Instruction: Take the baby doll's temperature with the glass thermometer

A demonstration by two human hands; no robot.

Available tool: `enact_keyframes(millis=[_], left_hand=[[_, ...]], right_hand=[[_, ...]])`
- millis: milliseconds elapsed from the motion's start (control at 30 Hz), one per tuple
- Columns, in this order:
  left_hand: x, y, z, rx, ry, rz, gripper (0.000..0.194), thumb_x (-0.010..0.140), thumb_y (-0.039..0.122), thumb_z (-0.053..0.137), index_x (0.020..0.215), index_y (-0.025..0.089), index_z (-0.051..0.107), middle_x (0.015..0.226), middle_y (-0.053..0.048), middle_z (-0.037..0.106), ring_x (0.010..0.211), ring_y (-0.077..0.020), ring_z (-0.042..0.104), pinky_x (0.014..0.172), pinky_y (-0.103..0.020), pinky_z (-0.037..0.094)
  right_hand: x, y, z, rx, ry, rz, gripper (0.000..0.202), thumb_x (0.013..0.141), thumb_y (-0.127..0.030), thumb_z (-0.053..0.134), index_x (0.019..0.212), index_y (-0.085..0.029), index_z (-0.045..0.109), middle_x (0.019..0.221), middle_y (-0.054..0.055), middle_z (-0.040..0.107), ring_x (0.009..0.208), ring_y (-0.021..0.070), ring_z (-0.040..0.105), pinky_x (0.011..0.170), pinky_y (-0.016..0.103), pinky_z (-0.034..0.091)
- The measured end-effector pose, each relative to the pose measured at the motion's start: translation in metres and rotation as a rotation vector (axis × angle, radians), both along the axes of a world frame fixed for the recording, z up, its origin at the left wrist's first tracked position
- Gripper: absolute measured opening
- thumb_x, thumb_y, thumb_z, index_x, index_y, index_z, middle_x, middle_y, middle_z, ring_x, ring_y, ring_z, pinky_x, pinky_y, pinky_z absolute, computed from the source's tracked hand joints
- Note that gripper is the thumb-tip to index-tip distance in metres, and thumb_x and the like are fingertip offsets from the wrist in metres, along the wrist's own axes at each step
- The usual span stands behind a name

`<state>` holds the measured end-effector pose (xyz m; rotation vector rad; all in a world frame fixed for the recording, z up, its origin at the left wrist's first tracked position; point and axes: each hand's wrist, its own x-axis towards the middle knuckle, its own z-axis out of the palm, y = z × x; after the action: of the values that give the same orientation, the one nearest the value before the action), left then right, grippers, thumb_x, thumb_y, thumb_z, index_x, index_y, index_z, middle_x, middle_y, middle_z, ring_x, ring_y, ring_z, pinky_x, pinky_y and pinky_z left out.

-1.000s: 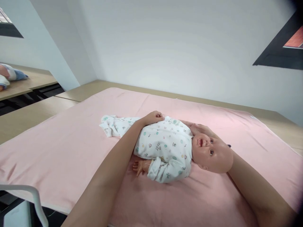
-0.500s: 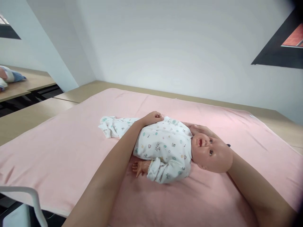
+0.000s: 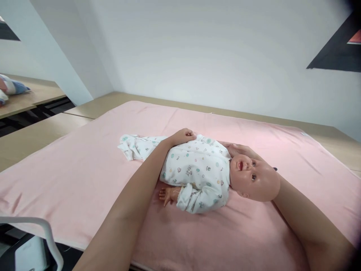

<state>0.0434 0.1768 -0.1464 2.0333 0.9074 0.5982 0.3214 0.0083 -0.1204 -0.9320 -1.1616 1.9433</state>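
Note:
A baby doll (image 3: 255, 180) lies on its back on a pink cloth (image 3: 220, 237), its bald head to the right. It wears a white printed baby shirt (image 3: 194, 169); one doll hand (image 3: 168, 195) sticks out of the near sleeve. My left hand (image 3: 182, 137) reaches across the doll's body to its far side, fingers curled; what they hold is hidden. Behind the doll's far shoulder is my right hand (image 3: 241, 150), its forearm passing by the head. Most of its fingers are hidden behind the shirt. White printed fabric (image 3: 135, 146) extends left beyond my left forearm.
Under the cloth is a wooden table (image 3: 42, 131) against a white wall (image 3: 203, 56). A white curved bar (image 3: 47, 229) and a pale object (image 3: 31, 254) are at the lower left. Another table (image 3: 45, 88) at the far left bears a blue-and-white bundle (image 3: 14, 86).
The view has shifted slightly, so the scene sits a little higher in the picture. Both hands stay at the doll's far side, and the doll's pose looks the same.

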Motion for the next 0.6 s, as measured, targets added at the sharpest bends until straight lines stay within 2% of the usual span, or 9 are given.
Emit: enact_keyframes(millis=[167, 267, 433, 600], left_hand=[[0.000, 0.001, -0.002, 0.001, -0.009, -0.007, 0.035, 0.079, 0.051, 0.064, 0.068, 0.018, 0.058, 0.086, -0.004, 0.063, 0.084, -0.0199, 0.059, 0.081, -0.035, 0.047], [0.000, 0.001, -0.003, 0.031, -0.021, 0.024, 0.034, 0.078, 0.050, 0.064, 0.067, 0.018, 0.057, 0.083, -0.003, 0.061, 0.081, -0.0195, 0.057, 0.078, -0.034, 0.047], [-0.001, 0.000, -0.001, 0.053, -0.016, 0.003, 0.031, 0.079, 0.046, 0.063, 0.064, 0.019, 0.055, 0.075, -0.002, 0.057, 0.074, -0.0187, 0.054, 0.071, -0.033, 0.044], [0.000, 0.000, -0.001, 0.057, -0.025, -0.011, 0.031, 0.079, 0.044, 0.062, 0.062, 0.019, 0.052, 0.074, -0.001, 0.055, 0.071, -0.0171, 0.051, 0.070, -0.032, 0.042]], right_hand=[[0.004, -0.001, -0.001, -0.181, 0.119, 0.033, 0.050, 0.097, -0.054, 0.041, 0.139, -0.029, 0.051, 0.086, 0.006, 0.069, 0.060, 0.0273, 0.067, 0.050, 0.045, 0.055], [0.000, -0.002, 0.006, -0.188, 0.114, 0.049, 0.049, 0.099, -0.052, 0.040, 0.141, -0.030, 0.048, 0.083, 0.004, 0.068, 0.056, 0.0267, 0.065, 0.045, 0.044, 0.053], [-0.011, 0.002, 0.022, -0.139, 0.064, 0.074, 0.047, 0.101, -0.048, 0.039, 0.145, -0.030, 0.044, 0.090, 0.006, 0.069, 0.060, 0.0274, 0.067, 0.051, 0.046, 0.055], [-0.011, 0.006, 0.026, -0.143, 0.005, 0.093, 0.050, 0.100, -0.049, 0.043, 0.148, -0.034, 0.039, 0.088, 0.004, 0.068, 0.061, 0.0288, 0.067, 0.053, 0.049, 0.056]])
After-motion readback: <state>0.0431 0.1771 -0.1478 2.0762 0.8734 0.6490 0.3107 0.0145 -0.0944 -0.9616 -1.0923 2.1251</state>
